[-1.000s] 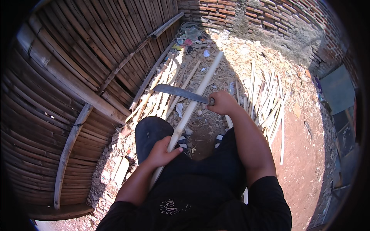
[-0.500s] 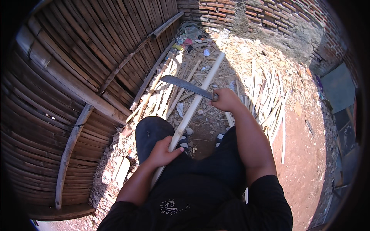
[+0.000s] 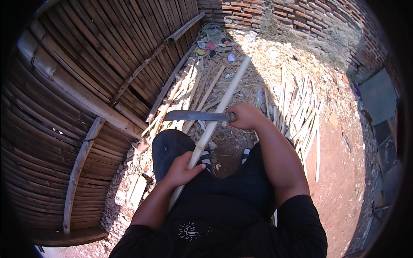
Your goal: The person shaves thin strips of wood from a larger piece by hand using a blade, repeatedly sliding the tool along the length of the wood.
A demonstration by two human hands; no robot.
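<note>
A long pale bamboo strip (image 3: 229, 93) slants away from my lap toward the far ground. My left hand (image 3: 183, 170) is closed round its near part, above my thigh, with the thumb lying across toward the right. In my right hand (image 3: 245, 116) is the handle of a machete (image 3: 193, 115). The dark blade points left and lies crosswise over the strip, about midway along it. From this angle I cannot tell whether the edge bites into the strip. The strip's near end is hidden behind my left forearm.
A wall of bamboo slats (image 3: 92, 56) rises on the left. Loose split strips (image 3: 301, 114) lie in a heap on the right, with more sticks (image 3: 185, 96) by the wall. Shavings and litter cover the far ground, up to a brick wall (image 3: 297, 19).
My right hand has drawn the machete nearer to me along the strip, and its blade has turned from slanting to nearly level. My left hand keeps its place on the strip.
</note>
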